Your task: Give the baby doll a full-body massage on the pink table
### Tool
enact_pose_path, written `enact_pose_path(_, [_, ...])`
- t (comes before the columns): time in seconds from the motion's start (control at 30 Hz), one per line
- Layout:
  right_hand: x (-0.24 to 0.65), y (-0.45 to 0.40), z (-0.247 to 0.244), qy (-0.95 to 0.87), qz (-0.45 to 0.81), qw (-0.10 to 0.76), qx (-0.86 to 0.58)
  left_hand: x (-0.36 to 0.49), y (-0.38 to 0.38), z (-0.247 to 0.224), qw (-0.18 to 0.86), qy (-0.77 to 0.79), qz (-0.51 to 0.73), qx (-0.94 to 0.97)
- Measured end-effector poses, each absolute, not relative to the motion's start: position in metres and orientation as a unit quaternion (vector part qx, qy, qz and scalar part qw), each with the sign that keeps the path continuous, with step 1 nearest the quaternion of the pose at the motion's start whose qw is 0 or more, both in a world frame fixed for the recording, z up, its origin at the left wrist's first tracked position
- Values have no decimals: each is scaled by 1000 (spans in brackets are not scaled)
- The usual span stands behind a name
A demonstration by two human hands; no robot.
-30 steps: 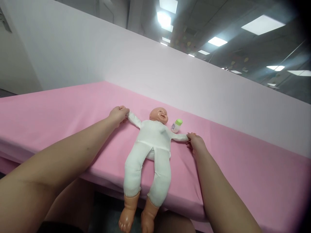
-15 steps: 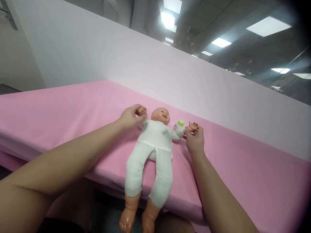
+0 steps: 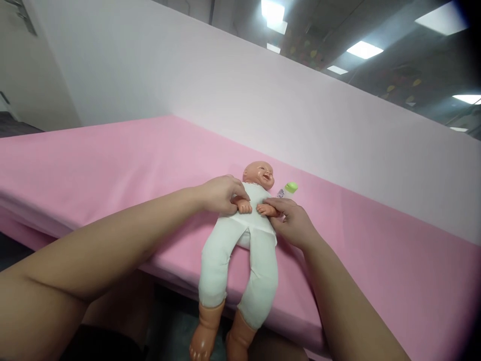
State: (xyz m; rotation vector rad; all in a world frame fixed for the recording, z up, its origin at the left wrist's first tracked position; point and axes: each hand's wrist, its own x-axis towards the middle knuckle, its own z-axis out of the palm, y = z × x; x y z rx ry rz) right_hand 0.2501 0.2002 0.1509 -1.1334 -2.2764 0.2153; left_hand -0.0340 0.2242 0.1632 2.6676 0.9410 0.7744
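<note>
A baby doll (image 3: 259,250) with a white cloth body lies on its back on the pink cover (image 3: 131,160), its feet hanging past the near edge. Around the doll's arm on the left, near the wrist, my left hand (image 3: 223,194) is closed. My right hand (image 3: 291,219) grips the doll's other arm by the wrist. Both small doll hands rest over its chest, a little apart. Just beyond my right hand lies a bottle with a green cap (image 3: 291,187), its lower part partly hidden.
Behind the pink surface runs a white wall (image 3: 233,90). A door with a handle stands at the far left. The surface's near edge crosses above the wearer's legs. Ceiling lights show at the top right.
Both hands have moved inward, bringing the doll's arms from out at its sides to over its chest. The view has shifted slightly.
</note>
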Motion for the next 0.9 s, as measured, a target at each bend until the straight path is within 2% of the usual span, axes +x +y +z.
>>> enact_pose_path(0.1, [249,202,146,-813,157,336,-448,-38,228,160,146,365,329,859])
enact_pose_path(0.23, [264,218,132,-696,252,458,-491,-60,246,154,278,444,490,697])
enact_pose_path(0.33, [286,238,120,-591,305,537,-519,-82,264,150,311,515,564,565])
enact_pose_path(0.43, [311,255,110,-503,356,576,-537,-100,277,144,286,619,584,441])
enact_pose_path(0.53, [331,268,101,-446,356,575,-586,-110,284,137,255,701,540,391])
enact_pose_path(0.77, [344,277,93,-453,363,557,-594,-109,276,137,141,745,413,504])
enact_pose_path(0.9, [343,275,95,-483,359,558,-572,-91,246,166,73,682,476,551])
